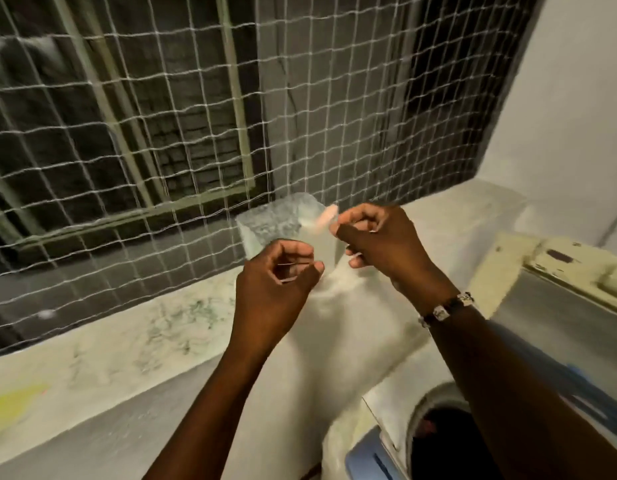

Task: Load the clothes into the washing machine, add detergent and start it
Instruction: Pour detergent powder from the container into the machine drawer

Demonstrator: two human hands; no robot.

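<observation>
I hold a clear plastic bag of white detergent powder (277, 220) up in front of the netted window. My left hand (277, 275) pinches its lower left edge with curled fingers. My right hand (373, 239) pinches the bag's top right corner, where a blurred pinkish strip (327, 216) sticks out. The washing machine (376, 417) stands below at the lower right, with its round drum opening (438, 441) dark; something dark lies inside, too dim to identify. Its raised lid (556, 306) stands behind my right arm.
A white string net (161, 116) covers the barred window ahead. A stained pale ledge (109, 344) runs under it at left. A white wall (573, 116) closes the right side. A blue panel (373, 459) shows on the machine's front.
</observation>
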